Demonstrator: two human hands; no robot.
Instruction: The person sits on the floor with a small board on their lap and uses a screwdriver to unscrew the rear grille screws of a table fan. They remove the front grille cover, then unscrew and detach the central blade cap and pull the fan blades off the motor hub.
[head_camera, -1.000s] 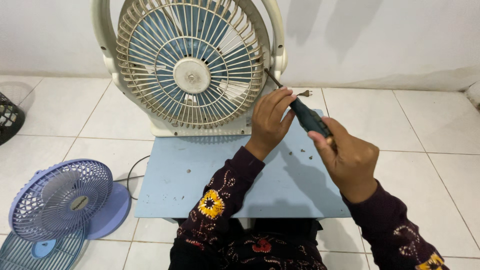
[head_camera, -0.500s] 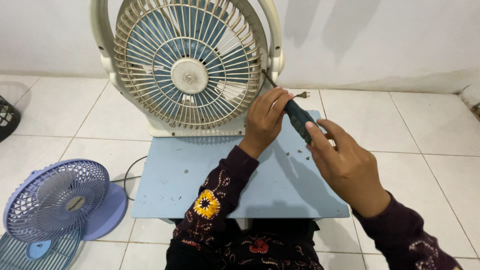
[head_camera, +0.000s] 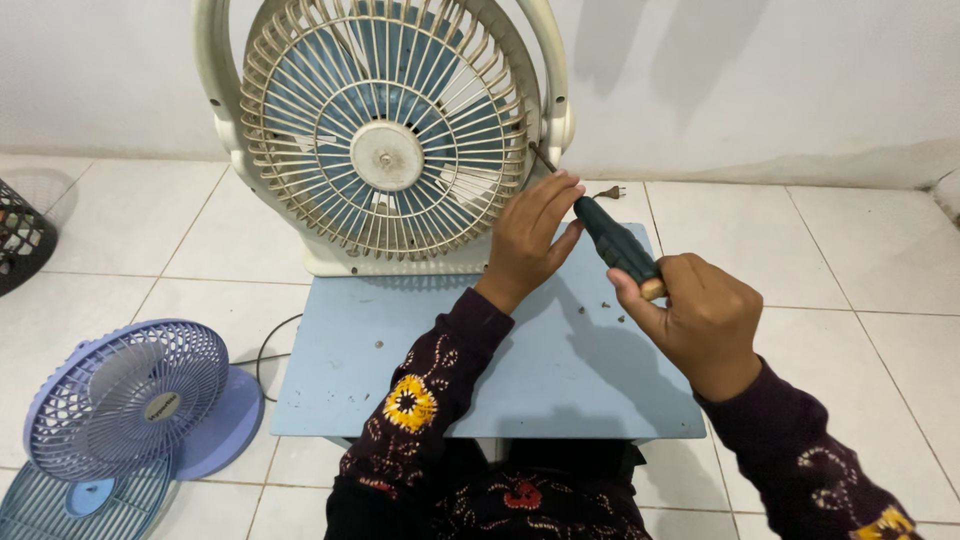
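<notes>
A dark-handled screwdriver (head_camera: 612, 238) is gripped in the closed right hand (head_camera: 700, 320), its butt end held in the fist and its thin shaft slanted up and leftward to the right rim of the cream fan (head_camera: 385, 150); the tip is met there by the left hand (head_camera: 532, 235), whose fingers are extended and loosely curled around the shaft near the grille edge, holding nothing fully closed. One screwdriver is seen; one cream fan stands upright at the back of the pale blue table (head_camera: 340, 390), and one smaller purple fan (head_camera: 130, 400) lies on the tiled floor (head_camera: 850, 260) to the left, with a loose blue grille (head_camera: 80, 505) beside it. A few small screws (head_camera: 606, 304) are scattered on the table just below the screwdriver. Both forearms are raised over the table, clad in dark sleeves with floral embroidery; the right wrist is bent inward, the left arm stretched forward.
</notes>
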